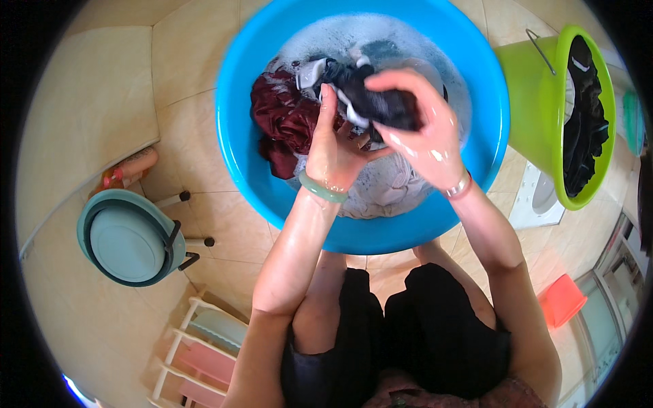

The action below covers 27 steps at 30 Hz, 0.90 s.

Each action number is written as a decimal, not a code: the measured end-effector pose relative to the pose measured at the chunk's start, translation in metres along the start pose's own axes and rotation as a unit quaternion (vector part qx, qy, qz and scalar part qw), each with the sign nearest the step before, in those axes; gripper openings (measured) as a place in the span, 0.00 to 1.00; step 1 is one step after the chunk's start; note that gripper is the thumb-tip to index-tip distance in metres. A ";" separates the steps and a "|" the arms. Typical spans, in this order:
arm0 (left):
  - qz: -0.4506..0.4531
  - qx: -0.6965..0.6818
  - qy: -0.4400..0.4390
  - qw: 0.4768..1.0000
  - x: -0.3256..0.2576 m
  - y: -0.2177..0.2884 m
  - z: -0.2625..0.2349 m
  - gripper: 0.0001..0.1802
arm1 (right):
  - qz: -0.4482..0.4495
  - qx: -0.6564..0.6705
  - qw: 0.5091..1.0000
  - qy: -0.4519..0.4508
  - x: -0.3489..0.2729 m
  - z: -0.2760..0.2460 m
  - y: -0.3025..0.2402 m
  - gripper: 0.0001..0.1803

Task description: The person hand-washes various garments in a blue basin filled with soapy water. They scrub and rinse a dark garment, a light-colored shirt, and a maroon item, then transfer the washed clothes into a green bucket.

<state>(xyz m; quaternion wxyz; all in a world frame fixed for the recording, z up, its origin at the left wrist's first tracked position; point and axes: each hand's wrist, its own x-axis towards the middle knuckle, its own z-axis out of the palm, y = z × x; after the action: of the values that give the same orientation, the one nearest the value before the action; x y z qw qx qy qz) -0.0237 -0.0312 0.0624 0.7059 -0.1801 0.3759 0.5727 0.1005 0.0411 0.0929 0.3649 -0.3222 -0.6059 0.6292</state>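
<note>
Over a large blue basin [235, 146] of sudsy water, both my wet hands are on a black garment with white trim [347, 81]. My right hand [428, 132] curls round its bunched dark end, slightly blurred. My left hand [337, 146], with a green bangle [321, 188] at the wrist, supports it from below and the left, thumb up; the cloth partly hides its fingers. Left of the hands, a wet maroon garment [282, 115] lies heaped in the basin. Pale cloth [391, 194] sits in the suds near the basin's front.
A lime-green bucket [530, 102] with dark clothes [585, 129] tilts at the right. To the left is a grey-green folding basin [129, 238] on a stand. A white rack [194, 353] stands lower left, and a coral-red container [562, 300] lower right. My knees flank the basin's near side.
</note>
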 end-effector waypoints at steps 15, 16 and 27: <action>0.079 0.079 -0.062 0.992 -0.019 -0.012 0.008 0.22 | 0.147 0.180 0.970 0.074 0.002 -0.045 0.028 0.27; 0.080 0.072 -0.055 0.993 -0.018 -0.014 0.010 0.21 | 0.158 0.149 0.973 0.081 -0.002 -0.043 0.042 0.26; -0.031 0.059 -0.030 0.997 0.004 -0.019 -0.004 0.18 | 0.198 0.269 0.942 0.018 -0.013 -0.039 0.037 0.25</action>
<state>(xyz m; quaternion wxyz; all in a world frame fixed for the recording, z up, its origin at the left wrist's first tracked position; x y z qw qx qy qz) -0.0069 -0.0367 0.0530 0.7434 -0.1325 0.3818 0.5329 0.1376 0.0510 0.0537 0.3166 -0.3368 -0.3317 0.8224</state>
